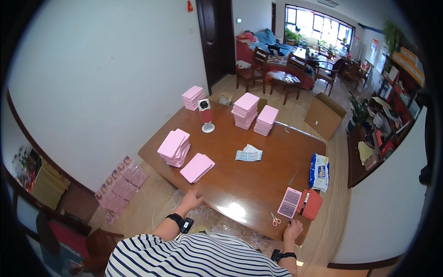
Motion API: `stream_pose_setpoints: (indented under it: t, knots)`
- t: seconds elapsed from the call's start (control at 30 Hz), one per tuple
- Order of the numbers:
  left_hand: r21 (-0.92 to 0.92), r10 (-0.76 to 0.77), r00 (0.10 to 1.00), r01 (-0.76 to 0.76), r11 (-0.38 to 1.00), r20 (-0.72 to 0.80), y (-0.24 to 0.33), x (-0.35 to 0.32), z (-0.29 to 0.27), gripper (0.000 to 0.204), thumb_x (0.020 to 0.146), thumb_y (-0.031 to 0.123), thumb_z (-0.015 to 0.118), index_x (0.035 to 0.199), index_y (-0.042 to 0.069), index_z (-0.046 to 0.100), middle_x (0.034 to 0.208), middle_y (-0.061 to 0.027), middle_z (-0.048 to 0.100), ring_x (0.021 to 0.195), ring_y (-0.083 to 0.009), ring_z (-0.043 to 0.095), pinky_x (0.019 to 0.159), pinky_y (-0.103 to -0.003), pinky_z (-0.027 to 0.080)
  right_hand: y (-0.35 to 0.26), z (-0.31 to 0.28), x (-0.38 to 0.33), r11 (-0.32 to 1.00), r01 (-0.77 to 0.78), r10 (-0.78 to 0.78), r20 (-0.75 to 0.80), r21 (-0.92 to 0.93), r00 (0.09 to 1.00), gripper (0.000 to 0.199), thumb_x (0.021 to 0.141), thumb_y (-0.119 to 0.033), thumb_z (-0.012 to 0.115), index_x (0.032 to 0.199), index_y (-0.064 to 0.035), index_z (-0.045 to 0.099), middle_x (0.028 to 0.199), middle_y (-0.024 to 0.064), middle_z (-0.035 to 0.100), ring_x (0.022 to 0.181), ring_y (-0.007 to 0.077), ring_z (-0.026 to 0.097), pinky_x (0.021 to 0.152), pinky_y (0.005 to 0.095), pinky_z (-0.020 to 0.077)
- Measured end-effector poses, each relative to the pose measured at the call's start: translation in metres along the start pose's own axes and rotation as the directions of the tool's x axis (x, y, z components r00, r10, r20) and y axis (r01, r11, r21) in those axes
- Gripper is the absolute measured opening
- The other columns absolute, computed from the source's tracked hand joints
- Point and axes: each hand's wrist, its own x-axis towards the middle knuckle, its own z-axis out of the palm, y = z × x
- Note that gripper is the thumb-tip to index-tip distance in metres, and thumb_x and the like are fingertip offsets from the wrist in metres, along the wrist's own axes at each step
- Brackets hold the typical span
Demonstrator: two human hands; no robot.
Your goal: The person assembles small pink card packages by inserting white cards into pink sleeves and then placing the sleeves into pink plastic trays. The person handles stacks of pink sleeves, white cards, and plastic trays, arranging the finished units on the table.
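My left hand (190,200) rests at the table's near edge, just below a low stack of pink flat cases (197,168). Its thumb stands apart from the fingers, and nothing shows in it. At the near right corner my right hand (294,227) has its fingers closed around something small and dark, too small to make out. Beside it lie scissors (275,219) with pale pink handles. Just beyond is a pink case (290,202) with rows of dark strips. A black-and-white pen (304,203) lies on a red sheet or folder (314,206) to its right.
Taller stacks of pink cases (174,147) stand at the left and far side of the brown table (221,180). A white stand device (206,115), patterned sheets (249,153) and a blue-white packet (319,172) are also on it. A cardboard box (325,116) sits on the floor beyond.
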Motion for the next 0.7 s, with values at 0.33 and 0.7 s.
stream_pose_setpoints:
  t: [0.33,0.7]
  knots:
    - [-0.116,-0.091,0.990,0.103,0.988,0.104,-0.167,-0.031,-0.022,0.052,0.085,0.036,0.071,0.127,0.005,0.065,0.122,-0.0222,0.067,0.114,-0.0401,0.062,0.098,-0.045,0.050,-0.075,0.060,0.021,0.982,0.044,-0.014,-0.158,0.186,0.987,0.028,0.079,-0.010,0.071,0.106,-0.0018,0.068,0.109,0.0186,0.065,0.105,0.0399,0.059,0.094,0.0493,0.0462]
    - [-0.112,-0.424,0.880,0.453,0.885,0.212,-0.393,-0.073,-0.102,0.055,0.083,0.034,0.073,0.126,0.001,0.064,0.100,-0.0182,0.073,0.092,-0.0324,0.071,0.082,-0.041,0.056,-0.272,0.190,0.165,0.206,-0.705,0.301,0.641,0.679,0.706,0.037,0.097,-0.028,0.064,0.131,-0.0150,0.060,0.105,0.0008,0.065,0.088,0.0166,0.060,0.072,0.0324,0.0521]
